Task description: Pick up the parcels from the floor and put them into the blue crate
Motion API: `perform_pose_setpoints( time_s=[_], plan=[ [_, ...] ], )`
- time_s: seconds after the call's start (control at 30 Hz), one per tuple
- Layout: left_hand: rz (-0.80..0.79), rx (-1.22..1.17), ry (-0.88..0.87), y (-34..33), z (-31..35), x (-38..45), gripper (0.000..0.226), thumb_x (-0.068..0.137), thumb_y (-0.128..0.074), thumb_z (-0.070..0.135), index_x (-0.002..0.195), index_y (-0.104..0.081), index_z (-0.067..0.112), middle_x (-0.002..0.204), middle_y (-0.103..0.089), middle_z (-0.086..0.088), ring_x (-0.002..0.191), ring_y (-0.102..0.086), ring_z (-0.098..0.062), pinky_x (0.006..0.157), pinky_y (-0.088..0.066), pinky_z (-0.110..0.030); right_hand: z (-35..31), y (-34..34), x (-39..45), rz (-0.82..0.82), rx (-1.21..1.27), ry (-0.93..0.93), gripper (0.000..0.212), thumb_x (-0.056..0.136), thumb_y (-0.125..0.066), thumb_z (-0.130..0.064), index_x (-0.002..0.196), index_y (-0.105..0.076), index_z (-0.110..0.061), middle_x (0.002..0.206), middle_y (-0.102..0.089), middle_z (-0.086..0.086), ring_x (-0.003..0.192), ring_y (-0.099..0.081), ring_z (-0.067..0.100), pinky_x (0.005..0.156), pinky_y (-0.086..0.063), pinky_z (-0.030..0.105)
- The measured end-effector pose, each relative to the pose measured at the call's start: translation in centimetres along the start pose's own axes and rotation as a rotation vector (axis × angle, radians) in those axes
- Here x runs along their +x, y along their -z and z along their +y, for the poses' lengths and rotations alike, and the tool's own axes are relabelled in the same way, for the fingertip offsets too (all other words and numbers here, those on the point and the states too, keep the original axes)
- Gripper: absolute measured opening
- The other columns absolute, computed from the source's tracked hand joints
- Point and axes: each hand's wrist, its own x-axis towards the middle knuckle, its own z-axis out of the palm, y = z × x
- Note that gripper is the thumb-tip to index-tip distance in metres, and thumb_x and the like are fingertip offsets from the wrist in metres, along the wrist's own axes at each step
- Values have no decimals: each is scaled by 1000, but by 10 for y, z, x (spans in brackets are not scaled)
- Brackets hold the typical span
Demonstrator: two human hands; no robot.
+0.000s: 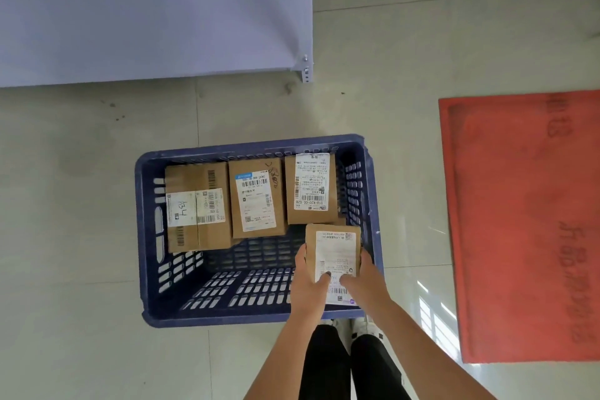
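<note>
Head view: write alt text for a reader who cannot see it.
Both hands, left hand and right hand, hold a small labelled cardboard parcel over the blue crate. Three labelled parcels lie along its far side; a red mat lies to the right.

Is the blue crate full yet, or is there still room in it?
Still room. Three parcels line the far side of the blue crate; its near floor is bare, and both hands hold a fourth parcel over it.
</note>
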Motion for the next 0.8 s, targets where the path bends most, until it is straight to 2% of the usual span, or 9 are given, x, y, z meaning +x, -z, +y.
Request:
perform_pose_setpoints(
  time_s=[0.07,0.17,0.23,0.33,0.43,0.63,0.73,0.8],
  plan=[
    [-7,-27,19,-6,-3,9,68,90,-53,7,146,-16,21,133,-55,-9,117,-55,-31,96,-46,-40,3,-2,9,4,-40,-7,66,82,-58,-6,140,-29,-19,131,-54,5,98,-56,18,78,-57,29],
    [-7,-62,68,-13,-11,23,71,90,-52,6,146,-12,23,130,-57,-12,115,-56,-37,95,-47,-46,8,-8,24,-12,-62,6,67,85,-56,-6,142,-25,-18,134,-52,5,92,-51,14,69,-52,23],
    [-7,-69,83,-16,-16,34,72,89,-53,7,146,-12,25,129,-58,-11,112,-58,-37,92,-49,-46,11,-13,35,-14,-40,14,67,85,-56,-7,143,-24,-19,135,-52,5,95,-54,16,69,-53,23],
    [-11,-70,87,-18,-23,50,72,89,-53,8,146,-12,25,128,-58,-9,104,-61,-31,84,-51,-40,13,-21,52,-6,-8,11,74,84,-58,-7,146,-20,-22,139,-49,5,111,-57,24,71,-55,24],
    [-23,-88,69,-19,-30,60,70,89,-52,6,145,-15,25,127,-57,-7,92,-58,-21,69,-46,-27,18,-28,66,-2,6,-1,79,83,-59,-5,147,-18,-24,142,-46,4,121,-52,26,83,-57,32],
    [-33,-73,31,-20,-39,68,73,89,-52,6,147,-13,28,131,-57,-7,99,-60,-23,76,-48,-29,22,-34,75,18,34,19,80,82,-58,-3,148,-18,-23,143,-45,4,126,-49,28,90,-55,38],
    [-43,-81,5,-17,-40,67,72,89,-52,4,147,-16,28,134,-55,-4,97,-56,-16,73,-45,-22,23,-35,74,21,35,23,80,83,-57,-2,149,-16,-22,144,-45,5,127,-48,28,92,-54,38],
    [-59,-74,1,-15,-40,66,71,90,-52,4,148,-17,27,137,-52,-1,106,-54,-15,78,-43,-20,22,-34,72,31,25,32,79,84,-58,-2,149,-16,-21,143,-45,6,126,-50,27,89,-56,35]
  ],
)
